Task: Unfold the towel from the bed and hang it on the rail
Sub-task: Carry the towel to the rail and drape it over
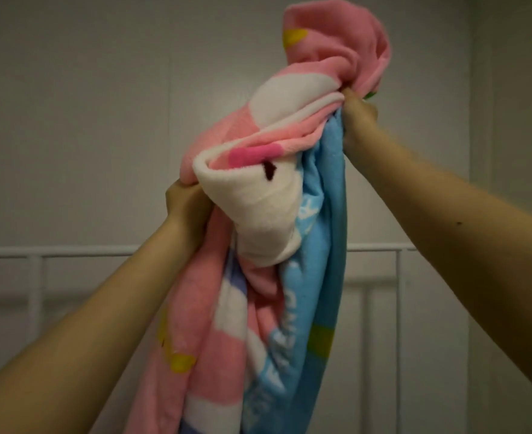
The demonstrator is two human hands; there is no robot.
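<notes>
Our left hand (184,203) and, higher up, our right hand (357,115) grip the bunched towel (267,214), fingers curled into the cloth. Beyond hangs the rail (54,251). Still-gathered folds risk snagging or draping unevenly there.

The towel (267,195) bunched between both hands is soft fleecy cloth, kind of a plush terry with a fuzzy matt nap, printed in pink, white and blue. Behind it, below the hands, the rail (54,251) looks like smooth white-painted metal tubing with a slight sheen. The wall (86,104) past the hands is flat, matt, pale paneling.
</notes>
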